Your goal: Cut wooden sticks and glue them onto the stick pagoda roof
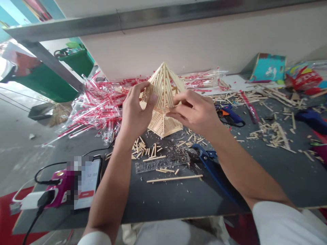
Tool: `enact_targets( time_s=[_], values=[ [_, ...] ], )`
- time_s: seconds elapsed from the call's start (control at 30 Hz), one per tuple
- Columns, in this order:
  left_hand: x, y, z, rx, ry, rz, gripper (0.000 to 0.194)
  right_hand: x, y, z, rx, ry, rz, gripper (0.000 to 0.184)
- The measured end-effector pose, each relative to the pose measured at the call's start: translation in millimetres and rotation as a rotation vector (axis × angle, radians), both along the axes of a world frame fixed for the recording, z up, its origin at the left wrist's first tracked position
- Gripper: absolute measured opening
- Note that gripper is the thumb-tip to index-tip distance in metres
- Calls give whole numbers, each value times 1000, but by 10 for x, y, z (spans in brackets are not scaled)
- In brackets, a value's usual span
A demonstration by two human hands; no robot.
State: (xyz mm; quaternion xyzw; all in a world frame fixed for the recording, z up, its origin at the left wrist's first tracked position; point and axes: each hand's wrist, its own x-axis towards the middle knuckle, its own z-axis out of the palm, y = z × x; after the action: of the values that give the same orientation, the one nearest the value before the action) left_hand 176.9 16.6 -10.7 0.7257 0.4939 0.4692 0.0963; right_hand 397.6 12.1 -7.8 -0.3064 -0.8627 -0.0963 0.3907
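Observation:
A pyramid built of thin wooden sticks [164, 89] stands on the dark grey table [178, 197] at the middle back. My left hand [135, 110] grips its left face, with the thumb pressed on the sticks. My right hand [195, 110] pinches the sticks on its right face, fingers bent. Both hands are closed on the pyramid. Its lower right part is hidden behind my right hand.
Cut stick pieces [143, 148] and a long stick [175, 178] lie in front, beside a clear ruler [163, 163] and blue cutters [212, 163]. Red-and-clear wrappers [99, 105] pile up at left. A phone [88, 183] with cables lies near left. Glue guns [231, 115] lie right.

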Motion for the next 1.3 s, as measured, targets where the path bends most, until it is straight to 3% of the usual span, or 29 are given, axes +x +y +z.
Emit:
enact_targets(
  time_s=[0.27,0.63,0.8,1.0,1.3],
  values=[
    [217,-78,-89,78,49,88,62,48,41,-16,-36,60,7,17],
    [217,-66,-79,41,52,81,63,21,50,-40,-131,148,15,20],
    [215,-69,-81,36,54,96,66,20,64,-42,-106,157,36,26],
    [202,-57,-99,61,65,89,57,27,64,-32,-159,127,27,31],
    [242,-59,-115,78,51,108,57,13,40,-11,-188,139,33,22]
  ],
)
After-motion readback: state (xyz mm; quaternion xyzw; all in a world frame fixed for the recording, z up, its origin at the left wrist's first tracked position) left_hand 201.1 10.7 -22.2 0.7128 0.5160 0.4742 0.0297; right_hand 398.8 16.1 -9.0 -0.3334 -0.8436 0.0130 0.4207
